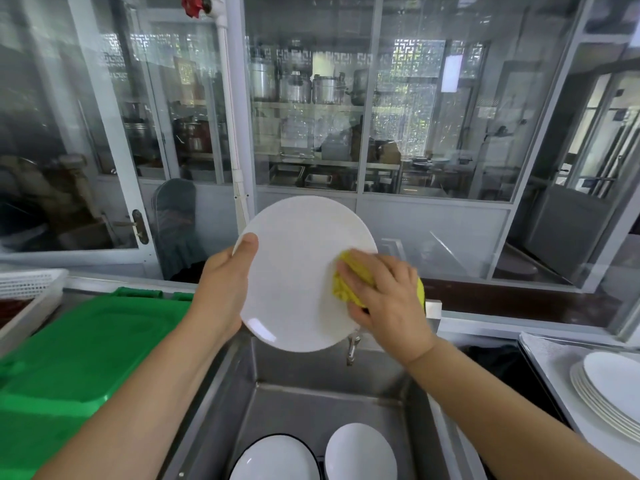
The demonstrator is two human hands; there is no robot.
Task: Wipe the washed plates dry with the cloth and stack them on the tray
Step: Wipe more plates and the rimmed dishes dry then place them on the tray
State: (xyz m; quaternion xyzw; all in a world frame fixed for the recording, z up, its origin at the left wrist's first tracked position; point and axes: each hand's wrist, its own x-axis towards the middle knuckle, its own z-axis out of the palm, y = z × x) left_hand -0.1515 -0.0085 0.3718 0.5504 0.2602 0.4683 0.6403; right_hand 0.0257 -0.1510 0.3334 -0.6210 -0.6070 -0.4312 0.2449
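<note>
A white plate (294, 271) is held up over the sink, tilted with its face toward me. My left hand (225, 282) grips its left rim, thumb on the front. My right hand (384, 292) presses a yellow cloth (346, 282) against the plate's right side, fingers curled over the cloth. On the right, a stack of several white plates (609, 396) lies on a tray (543, 355). Two more white dishes, one with a dark rim (277, 459) and one plain (360, 452), sit in the sink.
The steel sink (311, 400) lies below my hands, with a tap (352, 348) behind the plate. A green plastic lid (79, 355) covers the counter on the left, beside a white basket (31, 282). Glass partitions stand behind the sink.
</note>
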